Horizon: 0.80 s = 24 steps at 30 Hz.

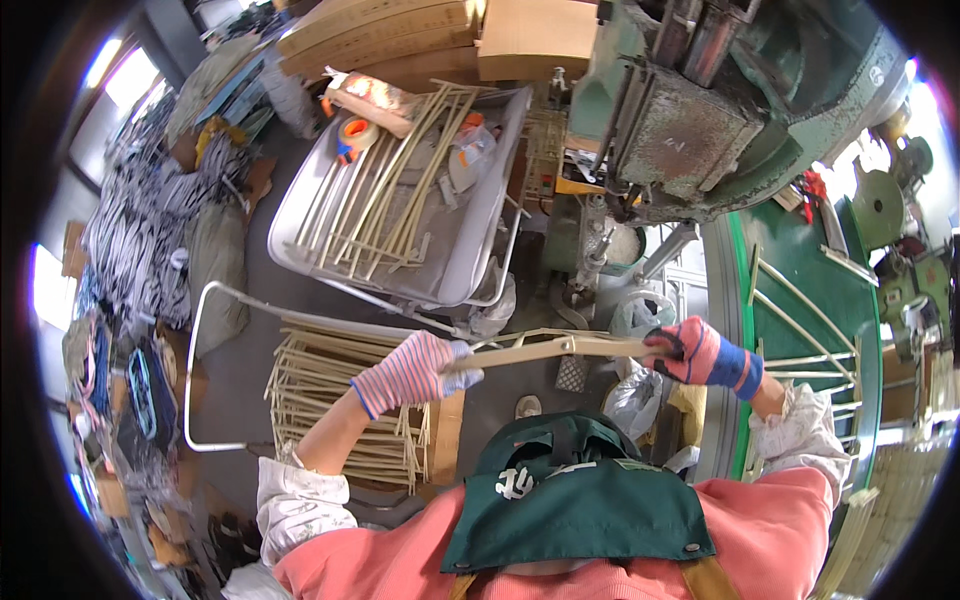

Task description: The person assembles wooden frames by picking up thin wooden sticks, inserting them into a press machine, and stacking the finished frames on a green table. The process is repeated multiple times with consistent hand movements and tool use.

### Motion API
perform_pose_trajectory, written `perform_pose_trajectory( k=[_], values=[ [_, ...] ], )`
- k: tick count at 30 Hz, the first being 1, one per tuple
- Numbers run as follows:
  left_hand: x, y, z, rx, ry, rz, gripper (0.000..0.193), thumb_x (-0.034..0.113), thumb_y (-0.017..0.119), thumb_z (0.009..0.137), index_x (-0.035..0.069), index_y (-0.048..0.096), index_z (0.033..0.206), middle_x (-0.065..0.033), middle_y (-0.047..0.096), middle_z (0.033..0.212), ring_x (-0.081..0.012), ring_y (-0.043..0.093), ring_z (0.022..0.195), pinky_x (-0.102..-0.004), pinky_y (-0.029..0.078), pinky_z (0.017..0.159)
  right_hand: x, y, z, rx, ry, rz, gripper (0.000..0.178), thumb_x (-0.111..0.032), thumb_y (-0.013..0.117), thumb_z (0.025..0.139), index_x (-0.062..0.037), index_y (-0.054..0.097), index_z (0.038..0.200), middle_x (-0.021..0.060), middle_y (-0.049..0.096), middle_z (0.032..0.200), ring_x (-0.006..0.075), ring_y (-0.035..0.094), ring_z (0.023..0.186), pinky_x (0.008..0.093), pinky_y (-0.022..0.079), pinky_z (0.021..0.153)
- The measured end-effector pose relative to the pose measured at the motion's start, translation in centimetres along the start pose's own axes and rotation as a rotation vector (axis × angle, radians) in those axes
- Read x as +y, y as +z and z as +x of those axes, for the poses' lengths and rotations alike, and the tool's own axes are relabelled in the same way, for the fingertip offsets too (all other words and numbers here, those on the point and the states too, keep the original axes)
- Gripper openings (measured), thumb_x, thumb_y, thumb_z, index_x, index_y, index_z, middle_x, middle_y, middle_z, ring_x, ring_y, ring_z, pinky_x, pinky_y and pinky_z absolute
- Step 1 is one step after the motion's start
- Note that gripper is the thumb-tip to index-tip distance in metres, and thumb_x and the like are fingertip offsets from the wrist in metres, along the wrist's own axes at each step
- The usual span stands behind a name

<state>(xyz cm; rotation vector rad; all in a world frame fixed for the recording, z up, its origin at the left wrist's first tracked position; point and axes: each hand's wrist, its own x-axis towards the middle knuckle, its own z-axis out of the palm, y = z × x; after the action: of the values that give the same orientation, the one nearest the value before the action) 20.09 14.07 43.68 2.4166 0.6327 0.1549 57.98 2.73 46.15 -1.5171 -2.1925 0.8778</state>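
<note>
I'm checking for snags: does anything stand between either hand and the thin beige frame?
Only the pink-and-blue striped glove on the left hand and the coral-and-navy glove on the right hand. Both grip the thin beige frame. Nothing else visible intervenes.

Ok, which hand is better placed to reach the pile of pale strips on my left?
Your left, probably: the left hand overlaps the pile in the picture, while the right hand is across near the green surface. Both grip the pale piece, so neither is free.
</note>
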Motion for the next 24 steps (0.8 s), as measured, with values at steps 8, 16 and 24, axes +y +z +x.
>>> perform_pose_trajectory(
  k=[8,16,24],
  values=[
    [10.5,13.0,-9.8,0.342,-0.187,0.022,0.023,0.022,0.070,0.073,0.004,0.062,0.083,-0.0122,0.061,0.071,-0.0296,0.060,0.068,-0.0395,0.048,0.062,0.1,4.8,-6.0,0.128,-0.526,-0.493,0.024,-0.013,0.067,0.058,-0.0063,0.061,0.081,0.0053,0.055,0.071,0.0233,0.058,0.065,0.0351,0.048,0.051],
    [12.5,15.9,-13.1,0.529,-0.378,0.209,0.038,0.040,0.078,0.064,0.008,0.059,0.074,-0.0068,0.054,0.060,-0.0257,0.052,0.052,-0.0355,0.041,0.049,-1.2,6.5,-6.5,0.055,-0.487,-0.264,0.027,-0.018,0.071,0.063,-0.0033,0.061,0.083,0.0095,0.055,0.067,0.0289,0.057,0.059,0.0351,0.049,0.050],
    [12.1,13.1,-13.7,0.370,-0.184,0.108,0.035,0.040,0.072,0.070,0.007,0.066,0.079,-0.0110,0.054,0.057,-0.0299,0.054,0.053,-0.0378,0.043,0.050,-2.4,5.5,-8.3,0.033,-0.523,-0.325,0.024,-0.020,0.072,0.064,-0.0025,0.061,0.078,0.0088,0.054,0.065,0.0277,0.058,0.058,0.0363,0.047,0.048]
  ],
)
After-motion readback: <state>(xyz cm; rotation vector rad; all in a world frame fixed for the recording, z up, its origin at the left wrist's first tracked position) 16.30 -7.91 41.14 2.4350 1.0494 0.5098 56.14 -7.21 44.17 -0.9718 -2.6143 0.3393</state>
